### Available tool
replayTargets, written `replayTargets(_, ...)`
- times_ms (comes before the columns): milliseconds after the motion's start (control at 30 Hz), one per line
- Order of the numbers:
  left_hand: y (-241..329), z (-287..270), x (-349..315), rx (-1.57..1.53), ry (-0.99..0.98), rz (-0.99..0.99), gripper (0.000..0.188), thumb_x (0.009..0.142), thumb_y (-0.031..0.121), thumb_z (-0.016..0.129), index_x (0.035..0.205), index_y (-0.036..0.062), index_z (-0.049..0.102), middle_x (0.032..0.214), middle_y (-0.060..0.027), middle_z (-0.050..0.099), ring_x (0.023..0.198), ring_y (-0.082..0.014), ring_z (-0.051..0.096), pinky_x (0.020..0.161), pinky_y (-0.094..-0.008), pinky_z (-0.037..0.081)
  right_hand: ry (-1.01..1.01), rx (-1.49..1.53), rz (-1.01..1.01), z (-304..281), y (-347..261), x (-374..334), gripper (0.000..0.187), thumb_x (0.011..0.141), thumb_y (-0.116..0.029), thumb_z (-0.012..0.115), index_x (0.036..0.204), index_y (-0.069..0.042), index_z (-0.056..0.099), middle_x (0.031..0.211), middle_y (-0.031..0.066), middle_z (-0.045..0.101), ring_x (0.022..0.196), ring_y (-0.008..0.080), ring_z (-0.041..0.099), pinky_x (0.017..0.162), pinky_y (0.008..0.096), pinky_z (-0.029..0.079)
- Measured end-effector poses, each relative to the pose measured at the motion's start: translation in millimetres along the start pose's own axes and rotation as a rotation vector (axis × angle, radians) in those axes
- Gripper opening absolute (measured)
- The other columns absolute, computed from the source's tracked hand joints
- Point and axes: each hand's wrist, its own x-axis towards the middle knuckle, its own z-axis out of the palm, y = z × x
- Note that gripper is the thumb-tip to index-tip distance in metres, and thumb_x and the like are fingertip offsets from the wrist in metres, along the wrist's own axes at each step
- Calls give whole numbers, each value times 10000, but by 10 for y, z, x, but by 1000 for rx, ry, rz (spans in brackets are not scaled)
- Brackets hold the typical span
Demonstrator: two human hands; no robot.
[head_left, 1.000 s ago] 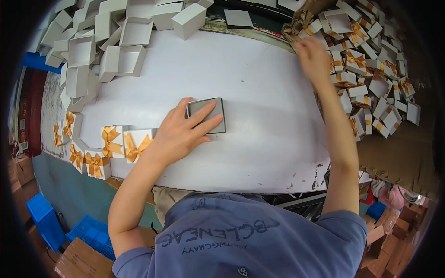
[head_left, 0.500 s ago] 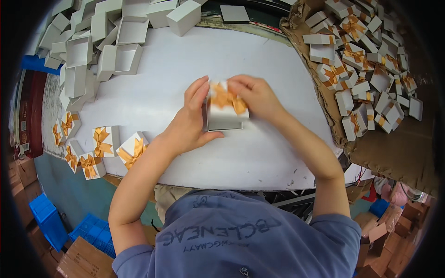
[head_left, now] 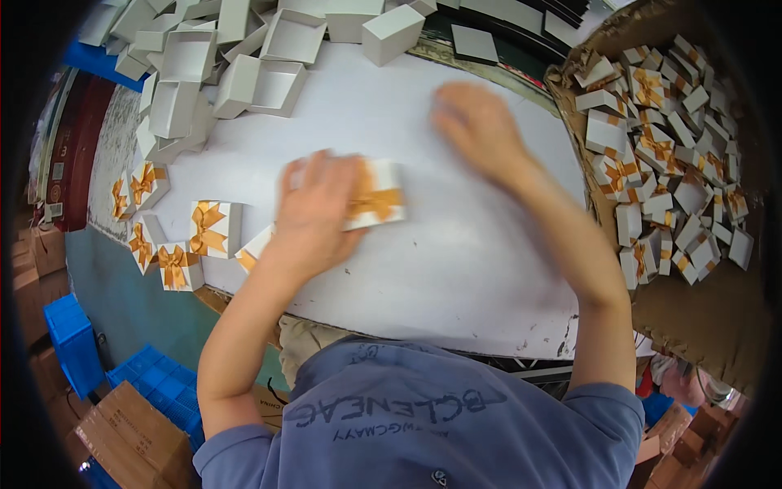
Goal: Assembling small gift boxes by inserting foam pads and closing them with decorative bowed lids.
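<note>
White, gold-ribboned gift box lies on the desk, its left side hidden under your left hand; grip cannot be confirmed. Your right hand is blurred; closure cannot be determined. A second box, further left, is partly covered.

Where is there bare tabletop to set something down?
White tabletop is bare between the bow-topped box under the left hand and the right forearm, and from there to the cardboard carton. Crowded: upper left, plain white boxes; lower left, ribboned boxes.
</note>
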Motion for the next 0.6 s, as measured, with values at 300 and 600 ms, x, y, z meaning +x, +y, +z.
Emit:
replayTargets(300, -594, -143, 154, -191, 352, -300, 578, 712, 265, 721, 1156, -5, 469, 1240, -216, 441, 1153, -383, 409, 933, -463, 342, -84, -506, 205, 71, 901, 585, 182, 788, -168, 580, 927, -91, 670, 923, 79, 637, 874, 283, 588, 740, 406, 489)
replayTargets(600, -304, 174, 349, -441, 122, 32, 492, 668, 165, 755, 1075, 32, 514, 1225, -239, 422, 1117, -388, 446, 896, -416, 422, 181, -31, -312, -158, -499, -58, 208, 687, -109, 631, 892, -111, 663, 766, 26, 550, 707, 197, 540, 599, 324, 435)
